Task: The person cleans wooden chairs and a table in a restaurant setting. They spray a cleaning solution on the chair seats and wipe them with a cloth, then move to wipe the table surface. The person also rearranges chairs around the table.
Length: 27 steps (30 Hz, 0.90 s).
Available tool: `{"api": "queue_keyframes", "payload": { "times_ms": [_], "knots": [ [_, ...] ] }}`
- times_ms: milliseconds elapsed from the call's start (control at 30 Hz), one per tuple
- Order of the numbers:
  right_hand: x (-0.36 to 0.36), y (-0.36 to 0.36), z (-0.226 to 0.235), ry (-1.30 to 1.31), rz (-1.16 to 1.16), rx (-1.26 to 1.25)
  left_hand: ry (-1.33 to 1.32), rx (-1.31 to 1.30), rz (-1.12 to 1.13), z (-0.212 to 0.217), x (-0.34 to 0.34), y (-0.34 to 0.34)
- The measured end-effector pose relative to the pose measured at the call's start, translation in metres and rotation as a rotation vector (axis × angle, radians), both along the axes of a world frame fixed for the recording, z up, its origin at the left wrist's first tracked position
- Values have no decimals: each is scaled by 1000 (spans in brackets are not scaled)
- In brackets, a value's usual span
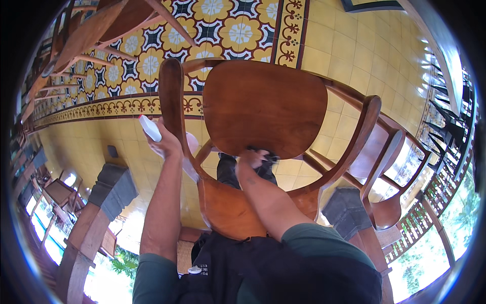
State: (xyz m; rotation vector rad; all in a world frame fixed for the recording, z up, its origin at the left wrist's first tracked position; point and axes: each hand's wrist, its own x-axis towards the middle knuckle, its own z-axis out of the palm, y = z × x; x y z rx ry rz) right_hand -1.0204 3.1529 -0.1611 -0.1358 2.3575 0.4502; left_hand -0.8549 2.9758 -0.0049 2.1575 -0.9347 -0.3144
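A brown wooden armchair (266, 104) stands right in front of me, its curved backrest nearest my body and its seat beyond. My right hand (255, 156) reaches over the backrest to the near edge of the seat. It is slightly blurred, and its fingers press a dark cloth (271, 158) against the wood. Outside the left armrest (172, 96), my left hand (164, 142) is closed around a white bottle (150, 127) with a small red tip. The bottle is held tilted, and my fingers partly hide it.
Another wooden chair (387, 210) stands close on the right. More wooden chairs (86, 40) crowd the far left. Wooden posts with grey stone bases (114, 190) rise on both sides behind me. Patterned tiles (238, 33) and plain yellow tiles cover the floor.
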Motion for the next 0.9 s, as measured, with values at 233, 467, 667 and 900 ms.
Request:
{"api": "queue_keyframes", "payload": {
  "times_ms": [233,467,667,900],
  "knots": [
    [-7,-82,13,6,174,-400,56,6,34,0,0,2],
    [-252,-156,9,257,76,-826,42,93,34,0,4,1],
    [-330,-121,160,-273,390,-974,-58,-23,53,-4,-2,4],
    [-329,42,296,-293,526,-1101,-168,-48,-96,0,15,11]
  ]
}}
